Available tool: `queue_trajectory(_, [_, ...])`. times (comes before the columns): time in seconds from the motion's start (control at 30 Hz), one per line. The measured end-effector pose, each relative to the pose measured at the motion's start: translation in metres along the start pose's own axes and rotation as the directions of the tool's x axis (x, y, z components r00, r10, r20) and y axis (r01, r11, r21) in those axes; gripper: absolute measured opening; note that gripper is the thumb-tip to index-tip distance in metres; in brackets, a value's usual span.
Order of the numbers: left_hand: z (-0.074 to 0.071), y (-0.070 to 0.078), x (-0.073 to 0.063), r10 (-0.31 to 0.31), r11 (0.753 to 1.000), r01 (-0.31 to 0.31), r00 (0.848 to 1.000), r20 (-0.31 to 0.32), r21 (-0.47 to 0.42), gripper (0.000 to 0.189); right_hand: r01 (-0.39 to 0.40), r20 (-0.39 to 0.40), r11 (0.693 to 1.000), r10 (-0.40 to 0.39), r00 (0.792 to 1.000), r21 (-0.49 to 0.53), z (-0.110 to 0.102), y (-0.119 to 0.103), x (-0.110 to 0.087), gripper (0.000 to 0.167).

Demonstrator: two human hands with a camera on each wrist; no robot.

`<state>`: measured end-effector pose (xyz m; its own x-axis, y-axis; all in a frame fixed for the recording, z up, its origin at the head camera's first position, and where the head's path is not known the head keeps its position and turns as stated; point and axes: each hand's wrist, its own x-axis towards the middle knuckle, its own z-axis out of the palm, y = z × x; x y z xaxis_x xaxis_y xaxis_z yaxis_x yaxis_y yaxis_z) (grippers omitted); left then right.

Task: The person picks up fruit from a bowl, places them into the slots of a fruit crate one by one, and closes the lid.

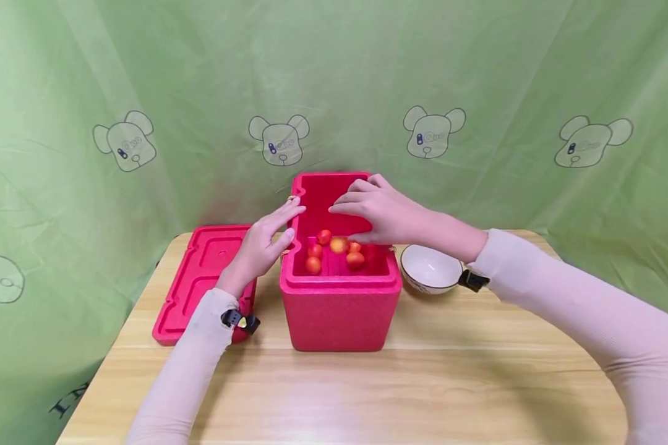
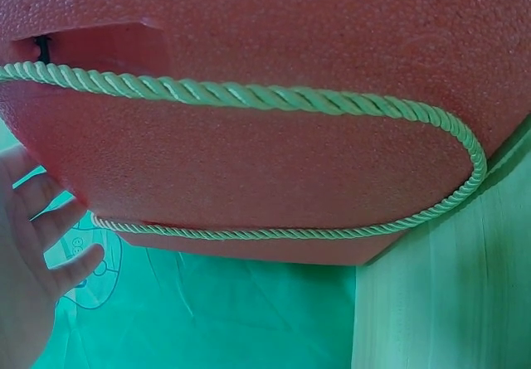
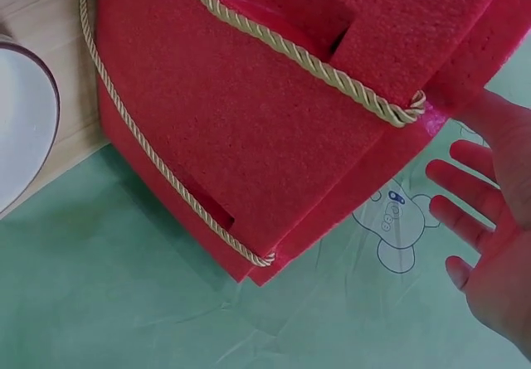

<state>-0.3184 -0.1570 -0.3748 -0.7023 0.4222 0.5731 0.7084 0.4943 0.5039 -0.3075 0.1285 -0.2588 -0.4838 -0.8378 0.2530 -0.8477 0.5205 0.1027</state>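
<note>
A red foam box (image 1: 341,318) stands without its lid, and several small round red-orange fruits (image 1: 313,266) lie inside. My left hand (image 1: 261,244) touches the top of the box's left wall with its fingers extended. Over the box's opening, my right hand (image 1: 389,213) has relaxed, slightly bent fingers and grips nothing visible. Just below it, one yellow-orange fruit (image 1: 338,245) looks blurred. The right wrist view shows the right hand (image 3: 502,211) with fingers spread beside the box rim. Gold twisted ropes (image 3: 311,62) run along the box's sides.
Left of the box, the red lid (image 1: 200,272) lies flat on the wooden table (image 1: 334,395). A white bowl (image 1: 430,267) with a dark rim sits close to the box's right side, under the right forearm. Behind the table hangs a green curtain (image 1: 345,74).
</note>
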Motion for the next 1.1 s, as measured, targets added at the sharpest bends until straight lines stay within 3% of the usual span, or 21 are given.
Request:
queue_trajectory(0.33, [0.002,0.001,-0.001,-0.012,1.0,0.012,1.0,0.002,-0.006,0.054,-0.04,0.054,0.999,0.04,0.998,-0.002,-0.001,-0.001,-0.004,0.065])
queue_trajectory(0.8, [-0.003,0.004,0.001,-0.008,1.0,0.007,1.0,0.03,0.017,0.054,-0.059,-0.006,0.998,0.059,0.998,0.035,0.0,-0.002,-0.016,0.062])
queue_trajectory(1.1, [-0.014,0.01,0.009,0.0,0.995,-0.007,0.997,0.076,0.097,0.053,-0.142,-0.038,0.986,0.145,0.989,0.084,-0.011,-0.009,-0.027,0.072])
